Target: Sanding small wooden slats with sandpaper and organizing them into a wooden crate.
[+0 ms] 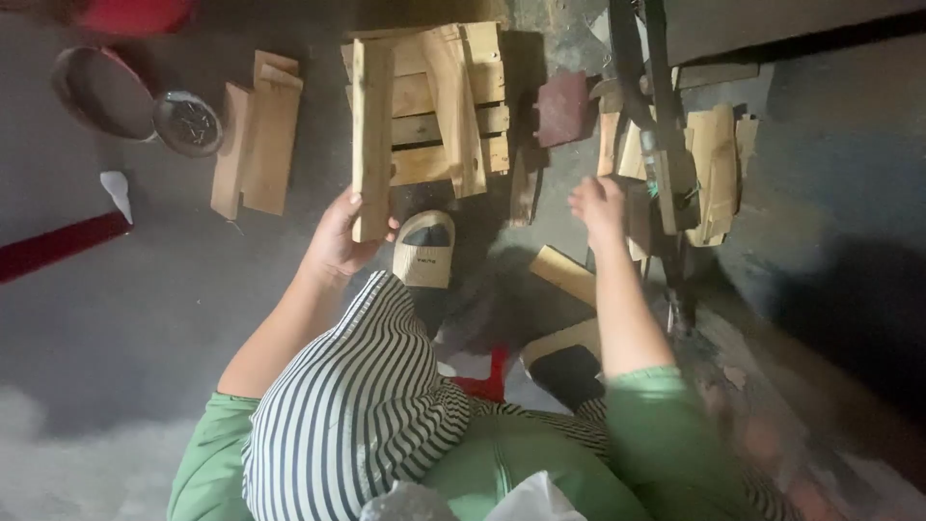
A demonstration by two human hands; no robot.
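The left hand (340, 239) grips a plank (372, 135) at its lower end. At three o'clock, the right hand (598, 205) hovers, fingers loosely curled, holding nothing.

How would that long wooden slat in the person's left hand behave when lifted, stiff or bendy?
The wooden slat looks stiff: it stands straight though the left hand grips only its lower end. It seems fairly light, since one hand carries it. Its flat faces make rolling unlikely, though it could tip against the crate if released.
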